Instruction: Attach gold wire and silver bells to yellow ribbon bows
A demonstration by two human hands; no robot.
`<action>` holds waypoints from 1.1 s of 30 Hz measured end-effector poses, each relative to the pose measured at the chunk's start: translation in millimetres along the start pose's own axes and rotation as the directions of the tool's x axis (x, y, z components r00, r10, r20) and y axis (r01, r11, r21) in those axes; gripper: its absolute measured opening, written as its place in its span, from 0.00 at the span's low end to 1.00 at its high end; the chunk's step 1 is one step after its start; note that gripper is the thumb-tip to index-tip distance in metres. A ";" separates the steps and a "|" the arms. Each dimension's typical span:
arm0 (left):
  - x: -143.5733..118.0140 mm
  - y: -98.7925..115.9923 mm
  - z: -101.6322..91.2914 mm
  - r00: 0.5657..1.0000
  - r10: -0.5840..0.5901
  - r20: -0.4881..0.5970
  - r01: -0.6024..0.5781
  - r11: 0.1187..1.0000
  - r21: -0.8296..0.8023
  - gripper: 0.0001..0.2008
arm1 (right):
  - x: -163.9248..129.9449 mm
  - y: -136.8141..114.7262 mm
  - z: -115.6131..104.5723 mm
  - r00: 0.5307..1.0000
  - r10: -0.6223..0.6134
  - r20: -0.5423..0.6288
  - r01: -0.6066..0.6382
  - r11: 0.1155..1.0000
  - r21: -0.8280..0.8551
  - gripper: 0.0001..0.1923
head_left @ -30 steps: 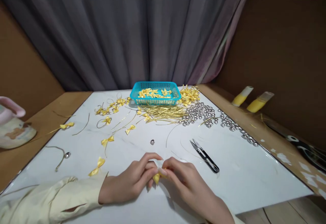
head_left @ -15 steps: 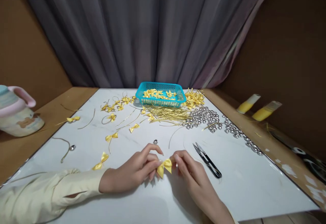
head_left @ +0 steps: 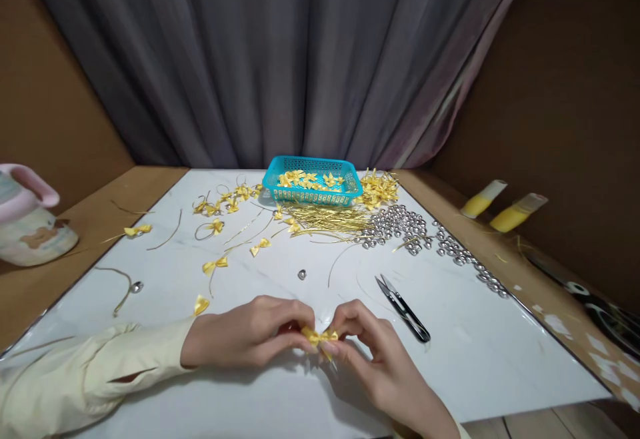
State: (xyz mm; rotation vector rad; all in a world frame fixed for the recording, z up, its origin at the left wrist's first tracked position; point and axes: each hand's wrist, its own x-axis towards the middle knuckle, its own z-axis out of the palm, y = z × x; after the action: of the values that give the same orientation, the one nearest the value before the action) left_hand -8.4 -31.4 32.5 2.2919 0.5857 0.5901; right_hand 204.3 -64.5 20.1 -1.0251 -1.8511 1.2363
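A small yellow ribbon bow [head_left: 320, 338] is pinched between the fingertips of both hands, just above the white board [head_left: 490, 352]. My left hand [head_left: 245, 332] grips its left side, the cream sleeve lying along the board's near edge. My right hand [head_left: 380, 359] holds its right side. A single silver bell [head_left: 301, 274] lies a little beyond the hands. Black thread snips [head_left: 403, 307] rest to the right of my right hand.
A turquoise basket [head_left: 313, 192] with yellow bows stands at the back, with gold wire strands [head_left: 325, 220], loose bows [head_left: 215, 264] and a heap of silver bells [head_left: 400, 226] around it. A pink-lidded mug [head_left: 25, 216] sits far left. Two yellow rolls [head_left: 500, 209] lie right.
The bow was spread out flat between the fingers half a second ago; now both hands have closed in on it and lowered it slightly. The camera view has shifted a little.
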 end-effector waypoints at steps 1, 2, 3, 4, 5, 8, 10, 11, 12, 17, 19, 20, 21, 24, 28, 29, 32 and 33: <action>0.0 0.0 -1.0 1.000 0.022 0.018 -0.022 1.000 0.020 0.05 | -0.1 -0.4 0.1 1.000 0.000 0.006 0.000 1.000 -0.005 0.05; 0.2 0.2 -1.9 0.999 0.034 0.038 -0.035 0.999 0.033 0.05 | -0.1 -0.7 0.1 1.000 -0.004 0.011 0.004 1.000 -0.015 0.05; 0.5 0.4 -2.7 0.998 0.038 0.058 -0.041 0.998 0.042 0.06 | -0.1 -0.9 0.1 1.000 -0.012 0.015 0.012 1.000 -0.027 0.05; 0.9 0.6 -3.4 0.996 0.041 0.077 -0.045 0.998 0.048 0.07 | -0.1 -0.8 0.0 1.000 -0.020 0.020 0.020 0.999 -0.037 0.05; 1.3 0.9 -4.1 0.994 0.044 0.095 -0.049 0.997 0.056 0.07 | 0.0 -0.6 -0.1 0.999 -0.032 0.023 0.033 0.999 -0.043 0.05; 2.7 1.7 -6.4 0.987 0.053 0.152 -0.068 0.993 0.098 0.08 | 0.2 0.5 -0.6 0.997 -0.065 0.032 0.067 0.996 -0.062 0.04; 3.4 1.9 -7.8 0.982 0.044 0.186 -0.067 0.990 0.122 0.09 | 0.3 0.3 -0.9 0.996 -0.069 0.055 0.074 0.994 -0.082 0.04; 3.6 1.7 -8.4 0.979 0.037 0.199 -0.063 0.990 0.126 0.09 | 0.5 -0.2 -1.0 0.995 -0.068 0.073 0.075 0.992 -0.099 0.03; 3.7 1.3 -8.9 0.977 0.032 0.210 -0.060 0.990 0.124 0.09 | 0.7 -0.9 -1.1 0.993 -0.068 0.094 0.079 0.989 -0.124 0.04; 3.5 -2.6 -9.7 0.961 0.032 0.276 -0.065 0.992 0.110 0.10 | 1.9 -2.9 -1.4 0.978 -0.043 0.204 0.099 0.957 -0.272 0.06; 3.4 -3.8 -9.6 0.950 0.021 0.312 -0.052 0.994 0.092 0.10 | 2.2 -1.2 -1.3 0.976 -0.019 0.216 0.082 0.954 -0.289 0.07; 3.5 -4.2 -9.5 0.945 0.014 0.327 -0.043 0.996 0.081 0.10 | 2.3 0.0 -1.2 0.978 -0.014 0.208 0.076 0.954 -0.290 0.07; 3.6 -4.4 -9.4 0.942 0.007 0.336 -0.033 0.997 0.071 0.10 | 2.4 1.4 -1.1 0.981 -0.014 0.194 0.070 0.955 -0.287 0.07; 4.3 -4.4 -9.0 0.947 -0.026 0.322 0.006 0.998 0.061 0.11 | 2.3 4.8 -0.5 0.988 0.011 0.156 0.024 0.975 -0.220 0.07; 4.8 -3.6 -8.6 0.960 -0.063 0.272 0.047 0.997 0.067 0.11 | 2.4 5.3 0.7 0.984 0.109 0.142 -0.097 0.991 -0.088 0.07; 4.6 -3.6 -8.4 0.961 -0.066 0.267 0.050 0.996 0.068 0.11 | 2.5 5.0 1.0 0.982 0.129 0.142 -0.119 0.990 -0.071 0.07; 3.4 -3.9 -7.5 0.960 -0.075 0.270 0.057 0.996 0.073 0.11 | 2.8 3.9 1.8 0.978 0.156 0.139 -0.150 0.987 -0.056 0.07; 3.0 -4.1 -7.3 0.960 -0.079 0.270 0.060 0.995 0.078 0.11 | 2.8 3.6 2.0 0.978 0.158 0.136 -0.152 0.987 -0.057 0.07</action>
State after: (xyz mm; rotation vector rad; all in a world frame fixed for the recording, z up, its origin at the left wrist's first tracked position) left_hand -11.0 -23.3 35.1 2.3539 0.5556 0.2160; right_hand 202.1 -62.0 16.4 -1.1526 -1.9441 1.3943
